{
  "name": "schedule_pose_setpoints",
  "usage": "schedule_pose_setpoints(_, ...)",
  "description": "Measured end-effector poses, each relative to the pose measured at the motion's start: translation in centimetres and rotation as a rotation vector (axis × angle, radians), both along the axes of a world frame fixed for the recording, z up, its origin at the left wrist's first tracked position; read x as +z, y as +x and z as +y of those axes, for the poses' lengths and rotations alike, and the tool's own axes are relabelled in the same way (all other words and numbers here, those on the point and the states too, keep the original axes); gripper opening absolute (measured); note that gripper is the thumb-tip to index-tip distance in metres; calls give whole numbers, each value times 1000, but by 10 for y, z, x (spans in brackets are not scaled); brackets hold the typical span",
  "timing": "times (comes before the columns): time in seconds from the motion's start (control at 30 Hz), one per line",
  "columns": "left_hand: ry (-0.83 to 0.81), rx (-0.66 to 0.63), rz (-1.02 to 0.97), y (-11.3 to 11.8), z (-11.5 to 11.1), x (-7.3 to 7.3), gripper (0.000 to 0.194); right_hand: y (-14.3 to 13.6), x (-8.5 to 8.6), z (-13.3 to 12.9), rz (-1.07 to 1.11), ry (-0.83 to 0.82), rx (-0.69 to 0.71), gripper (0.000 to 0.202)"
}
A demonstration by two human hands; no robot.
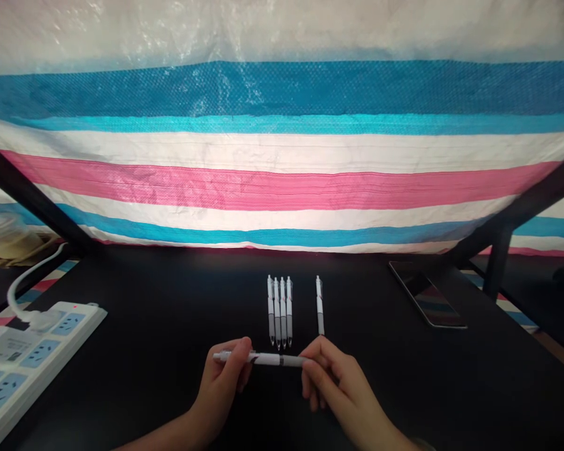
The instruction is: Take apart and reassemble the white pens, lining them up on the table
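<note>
White pen (267, 359), grey grip section: held crosswise between both hands, just on the near side of a row of similar pens. Raised or resting on the black counter (169, 313): cannot tell.

Left hand (225, 369): fingers (239, 358) clamped on the pen's clicker half, thumb on the near side; the clicker end pokes out past them. Right hand (333, 379): thumb and index finger pinched together on the grey end, hiding the writing tip; remaining fingers curled below.

Beyond the held pen, four pens (280, 313) side by side, close-set, clickers pointing away, tips toward the person. To their right, a gap, then a single pen (319, 304), same orientation; its tip is hidden at the right hand, contact unclear.

Far right of counter: dark phone (427, 294), lying flat, set at a slant. Left edge: white power strip (41, 354) with pale blue socket panels, small red light lit, white cable (15, 285) running up from a plug.

Behind: striped sheet (282, 188) in blue, white and pink, slanting black bars (37, 194) at either side. Far left, a translucent container (9, 235), partly cut off, contents unclear.
</note>
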State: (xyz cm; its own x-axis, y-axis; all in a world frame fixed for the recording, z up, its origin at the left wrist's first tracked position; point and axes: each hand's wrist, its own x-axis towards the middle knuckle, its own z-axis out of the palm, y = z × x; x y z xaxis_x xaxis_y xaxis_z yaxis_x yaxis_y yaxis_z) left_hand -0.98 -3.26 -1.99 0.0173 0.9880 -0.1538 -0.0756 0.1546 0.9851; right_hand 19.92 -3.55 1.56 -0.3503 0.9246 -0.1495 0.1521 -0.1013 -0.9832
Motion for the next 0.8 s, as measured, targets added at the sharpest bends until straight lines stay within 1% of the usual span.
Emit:
schedule_pose_setpoints(0.07,8,-19,-2,1,-1,1,51,1,0,0,-57,-16,27,43)
schedule_pose_setpoints(0.1,13,-30,-2,1,-1,3,51,1,0,-1,-64,-22,37,44)
schedule_pose_setpoints(0.2,16,-33,2,2,-2,6,52,0,3,-3,11,-37,34,28)
schedule_pose_setpoints(0.27,12,-22,-2,1,-2,6,51,-1,5,-3,65,-32,17,25)
schedule_pose_setpoints(0.33,5,-12,-16,1,-2,4,52,-1,5,-1,64,-16,15,21)
schedule_pose_setpoints(0.43,-17,2,-36,0,-2,1,52,0,3,1,-15,8,50,32)
schedule_pose_setpoints(0.5,-25,-12,-35,-1,-2,1,53,1,2,1,-52,10,72,40)
schedule_pose_setpoints(0.63,-20,-2,-15,1,-2,4,53,0,2,-2,34,-38,46,27)
schedule_pose_setpoints(0.73,-20,-1,-26,2,-1,5,53,0,3,-2,42,-24,30,26)
schedule_pose_setpoints(0.8,-29,-11,-34,2,-2,4,53,0,4,-1,-11,-16,50,33)
